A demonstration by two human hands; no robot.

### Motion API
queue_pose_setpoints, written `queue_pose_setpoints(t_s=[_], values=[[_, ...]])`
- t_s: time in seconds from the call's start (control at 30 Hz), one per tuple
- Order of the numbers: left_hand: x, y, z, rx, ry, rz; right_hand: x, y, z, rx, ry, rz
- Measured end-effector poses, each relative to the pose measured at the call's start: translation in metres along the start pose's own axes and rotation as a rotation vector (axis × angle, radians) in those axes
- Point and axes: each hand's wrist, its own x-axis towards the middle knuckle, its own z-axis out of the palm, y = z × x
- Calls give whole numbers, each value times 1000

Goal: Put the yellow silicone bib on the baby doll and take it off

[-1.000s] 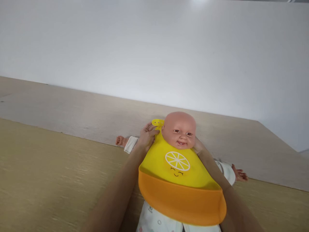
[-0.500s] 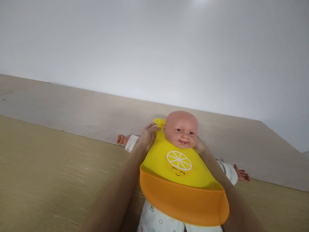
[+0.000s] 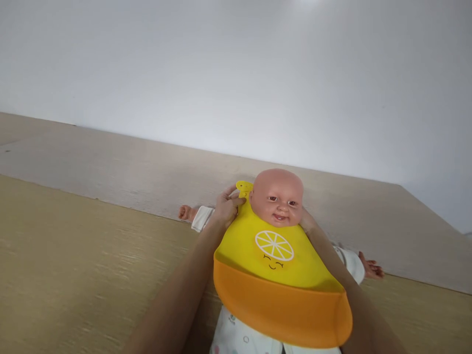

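1. Here, a wooden desk, tan in front and greyer toward its far edge, meets a plain white wall.
2. At left, one white-sleeved arm of a bald, smooth-skinned baby doll lies outstretched.
3. The person's left hand pinches, thumb against fingers, the round-ended yellow strap of a smooth yellow bib with a deep orange pocket.
4. At centre, the doll lies face up, head toward the desk's far edge; the bib, printed with a white citrus slice, covers its chest.
5. The right hand sits beside the doll's neck, fingers hidden; its grip cannot be told.
6. The doll's other arm points toward the desk's right edge.
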Motion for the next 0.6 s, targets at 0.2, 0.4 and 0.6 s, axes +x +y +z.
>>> queue_pose_setpoints(t_s=[0.2,0.4,0.6], values=[[-1,2,-1,56,-1,-5,0,0,1,-3,83,-21],[-5,10,7,-1,52,-83,-2,1,2,10,87,8],[-4,7,8,22,118,-73,-1,1,2,17,83,4]])
